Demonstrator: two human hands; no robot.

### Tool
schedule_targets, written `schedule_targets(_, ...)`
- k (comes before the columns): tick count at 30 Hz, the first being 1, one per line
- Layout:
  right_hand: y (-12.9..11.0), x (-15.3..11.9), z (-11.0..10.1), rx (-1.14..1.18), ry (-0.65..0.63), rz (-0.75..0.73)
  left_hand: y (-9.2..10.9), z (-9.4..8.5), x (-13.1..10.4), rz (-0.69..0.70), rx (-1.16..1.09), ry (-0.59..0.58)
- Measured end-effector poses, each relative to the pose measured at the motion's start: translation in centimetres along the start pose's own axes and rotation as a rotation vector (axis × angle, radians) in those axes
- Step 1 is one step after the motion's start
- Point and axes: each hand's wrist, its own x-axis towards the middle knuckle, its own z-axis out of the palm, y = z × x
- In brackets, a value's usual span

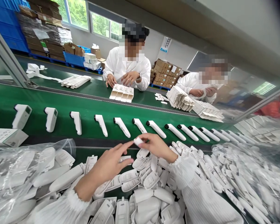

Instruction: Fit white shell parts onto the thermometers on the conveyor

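Note:
My right hand (155, 146) pinches a small white plastic piece (138, 142) between thumb and fingers, above the near edge of the green belt. My left hand (107, 165) is open, its index finger stretched to the piece's left end; I cannot tell whether it touches. Beneath both hands lies a heap of white plastic battery covers (151, 180). Just beyond, white gun-shaped thermometers (122, 127) lie in a slanted row along the green conveyor belt (65, 140), the nearest ones directly past my fingertips.
Clear plastic bags of white parts lie at left (11, 174) and right (259, 174). A white box (8, 137) sits at the left. Across the belt, two people in white handle folded cartons (122, 92). A metal frame post (9, 56) rises at left; an overhead beam (177, 28) crosses above.

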Motion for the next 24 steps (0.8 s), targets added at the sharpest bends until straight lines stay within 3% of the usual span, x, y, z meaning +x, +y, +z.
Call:
schedule_targets(3,3.8,1.8,-0.8,-0.155,0.161,0.15,0.3,0.0,-0.6,0.015,0.319,-0.118)
schedule_targets(6,6.3,3.1,-0.4,-0.383,0.145,0.236,0.6,0.3,-0.7,-0.004,0.423,-0.15)
schedule_targets(9,7.5,3.6,0.3,-0.532,0.142,0.275,0.4,0.7,-0.2,-0.016,0.249,-0.06)
schedule_targets(14,6.9,2.4,-0.7,-0.545,0.205,0.262,-0.5,0.9,0.8,-0.157,-0.358,0.134)
schedule_targets(17,4.0,0.8,-1.0,-0.278,0.333,0.171,-0.1,0.7,1.0,-0.241,-0.688,0.145)
schedule_targets(21,-1.2,-1.0,1.4,0.412,0.085,0.055,1.3,0.5,0.7,-0.212,-0.85,0.087)
schedule_targets(24,-2.6,-1.0,2.9,0.639,0.052,0.057,1.8,0.8,0.5,-0.199,-0.878,0.157)
